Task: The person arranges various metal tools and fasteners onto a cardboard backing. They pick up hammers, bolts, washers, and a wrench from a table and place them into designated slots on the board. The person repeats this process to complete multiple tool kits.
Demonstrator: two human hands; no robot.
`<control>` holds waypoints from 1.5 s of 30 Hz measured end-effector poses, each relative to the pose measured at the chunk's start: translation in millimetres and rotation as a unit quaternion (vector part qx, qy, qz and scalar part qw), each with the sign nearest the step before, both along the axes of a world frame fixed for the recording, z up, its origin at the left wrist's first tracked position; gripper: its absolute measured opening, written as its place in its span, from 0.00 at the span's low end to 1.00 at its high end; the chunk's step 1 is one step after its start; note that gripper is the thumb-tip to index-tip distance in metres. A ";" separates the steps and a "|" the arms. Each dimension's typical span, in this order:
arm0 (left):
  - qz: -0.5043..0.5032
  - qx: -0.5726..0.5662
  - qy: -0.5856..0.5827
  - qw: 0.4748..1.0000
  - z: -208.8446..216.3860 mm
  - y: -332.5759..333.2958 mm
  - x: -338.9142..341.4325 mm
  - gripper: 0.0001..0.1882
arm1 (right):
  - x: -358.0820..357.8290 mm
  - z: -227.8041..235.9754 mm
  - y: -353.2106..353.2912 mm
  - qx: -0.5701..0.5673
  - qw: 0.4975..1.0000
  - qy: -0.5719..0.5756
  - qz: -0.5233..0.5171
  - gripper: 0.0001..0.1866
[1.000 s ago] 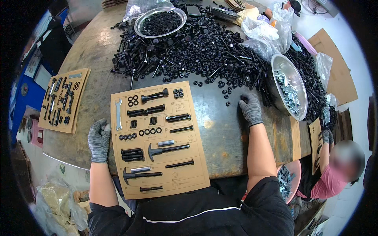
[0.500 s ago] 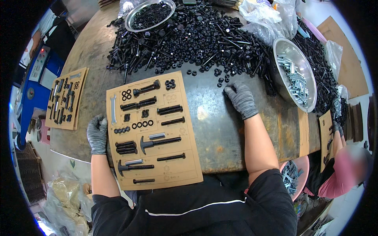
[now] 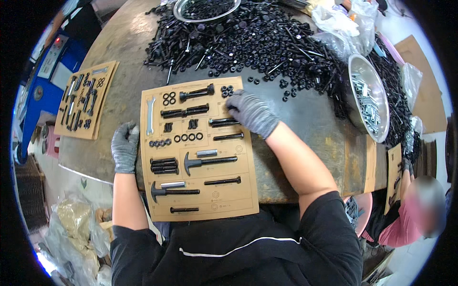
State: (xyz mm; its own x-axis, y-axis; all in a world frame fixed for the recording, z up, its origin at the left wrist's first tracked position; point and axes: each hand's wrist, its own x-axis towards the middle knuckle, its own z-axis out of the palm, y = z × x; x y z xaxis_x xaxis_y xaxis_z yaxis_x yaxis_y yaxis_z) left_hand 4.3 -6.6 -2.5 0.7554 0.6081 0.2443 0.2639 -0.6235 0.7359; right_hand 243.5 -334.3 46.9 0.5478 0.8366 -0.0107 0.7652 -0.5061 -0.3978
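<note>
A round worktable (image 3: 305, 124) is seen, its far edge cut off at the top of the view. Its far half is covered by a heap of black bolts and nuts (image 3: 257, 40), single pieces too small to be told apart. A steel bowl (image 3: 369, 97) of bright screws is set at the right, and a second bowl (image 3: 207, 7) is cut off at the top. A cardboard sorting card (image 3: 198, 148) is laid at the near edge, with black bolts, washers and a small wrench (image 3: 150, 116) arranged on it. A second card (image 3: 86, 100) is laid well apart at the left. The gloved right hand (image 3: 250, 112) is rested on the card's upper right edge, fingers bent; whether anything is pinched cannot be told, since the fingertips are hidden. The gloved left hand (image 3: 125, 147) is curled over the card's left edge.
</note>
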 end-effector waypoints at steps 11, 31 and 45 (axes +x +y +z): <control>0.009 -0.086 -0.024 0.996 0.9 -4.6 0.9 0.11 | 70.1 -7.2 -136.4 0.025 0.935 -0.072 -0.346 0.21; 0.042 -0.073 0.011 0.996 -2.0 3.8 -1.5 0.12 | 74.3 -22.0 -155.0 0.021 0.943 -0.074 -0.322 0.13; 0.038 -0.079 -0.023 0.996 -7.8 5.8 -2.1 0.12 | 35.0 -7.8 -109.0 -0.003 0.975 -0.051 -0.215 0.12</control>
State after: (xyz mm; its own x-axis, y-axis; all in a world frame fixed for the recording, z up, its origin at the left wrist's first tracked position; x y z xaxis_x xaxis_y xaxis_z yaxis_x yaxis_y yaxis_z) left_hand 2.2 -0.8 -10.2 0.6965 0.6962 0.1737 0.2698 -0.4784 0.8357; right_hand 278.5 -443.2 39.1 0.8464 0.5295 0.0576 0.5172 -0.7913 -0.3260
